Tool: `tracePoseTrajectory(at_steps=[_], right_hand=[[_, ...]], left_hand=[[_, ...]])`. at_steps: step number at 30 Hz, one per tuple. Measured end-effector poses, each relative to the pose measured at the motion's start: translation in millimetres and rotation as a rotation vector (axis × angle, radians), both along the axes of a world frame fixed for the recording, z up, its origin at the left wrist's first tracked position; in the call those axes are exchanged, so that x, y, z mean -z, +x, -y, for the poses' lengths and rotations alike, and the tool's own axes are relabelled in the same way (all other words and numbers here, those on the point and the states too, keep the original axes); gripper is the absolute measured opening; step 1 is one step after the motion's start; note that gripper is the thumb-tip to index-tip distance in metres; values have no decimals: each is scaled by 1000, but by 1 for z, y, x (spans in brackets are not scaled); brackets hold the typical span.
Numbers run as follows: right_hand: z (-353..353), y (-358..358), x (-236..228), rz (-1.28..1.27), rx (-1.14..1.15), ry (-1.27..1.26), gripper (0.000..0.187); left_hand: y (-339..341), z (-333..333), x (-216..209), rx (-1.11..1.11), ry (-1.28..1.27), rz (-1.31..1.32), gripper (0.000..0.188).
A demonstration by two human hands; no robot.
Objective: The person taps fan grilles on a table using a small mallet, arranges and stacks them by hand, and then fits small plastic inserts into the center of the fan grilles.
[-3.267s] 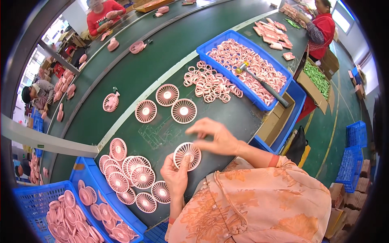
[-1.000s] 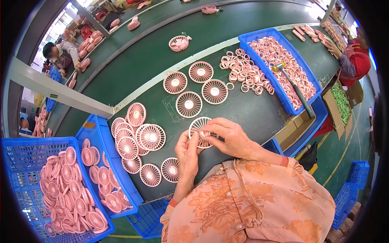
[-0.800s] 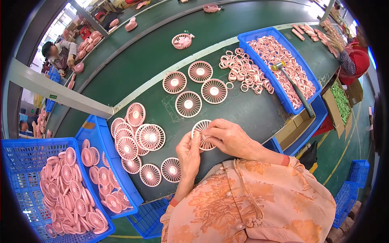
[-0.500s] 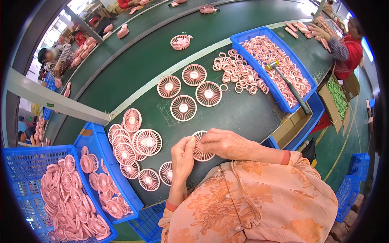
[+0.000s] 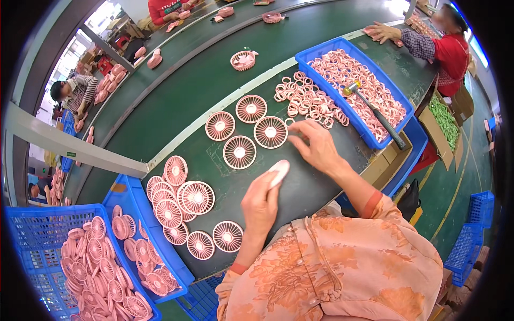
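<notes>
In the head view, a pale pink disc (image 5: 279, 173) is pinched between the thumb and fingers of the left hand (image 5: 261, 200), tilted nearly edge-on above the dark green table (image 5: 306, 193). The right hand (image 5: 317, 147) is held half spread, thumb and index finger parted, just beside a small pink ring (image 5: 289, 121); whether the ring is touched cannot be told. Lettering (image 5: 172, 8) is carried on a co-worker's red shirt (image 5: 157, 13), and a small green label (image 5: 70, 154), too tiny to be read, is borne by the grey post (image 5: 107, 160).

Pink grilles (image 5: 240, 152) smooth plastic; blue tray (image 5: 369, 136) glossy plastic; worktable (image 5: 305, 190) matt, scuffed; carton (image 5: 431, 128) cardboard
</notes>
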State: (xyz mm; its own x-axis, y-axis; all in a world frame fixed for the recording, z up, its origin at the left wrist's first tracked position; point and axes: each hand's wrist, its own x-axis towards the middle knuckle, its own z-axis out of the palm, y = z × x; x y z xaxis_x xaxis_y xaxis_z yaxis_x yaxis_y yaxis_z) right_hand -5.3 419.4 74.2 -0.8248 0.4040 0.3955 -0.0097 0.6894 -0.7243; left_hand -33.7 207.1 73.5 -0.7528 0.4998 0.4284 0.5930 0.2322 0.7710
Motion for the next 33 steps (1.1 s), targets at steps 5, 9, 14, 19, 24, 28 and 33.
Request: tracePoseTrajectory(at_steps=[5,9,14,19,24,28,33], right_hand=[[-11,-22,32,146,114,292,26],[-10,-29,45,156,128,264,19],[-23,-27,46,84,108,230,8],[-10,-10,8,87,91,68,8],[18,9,3,59,-223,-984,16],[51,13,4,181,-395,-1347,17],[67,18,10,278,-485,-1286,13]], left_hand=[[0,-17,25,163,-261,-224,37],[0,-22,31,254,-344,-197,50],[-2,7,16,195,-295,-195,48],[-27,69,-15,-388,-466,-259,63],[-49,116,-16,-576,-638,-228,72],[-37,108,-27,-544,-415,-148,65],[-29,107,-11,-399,-184,186,32]])
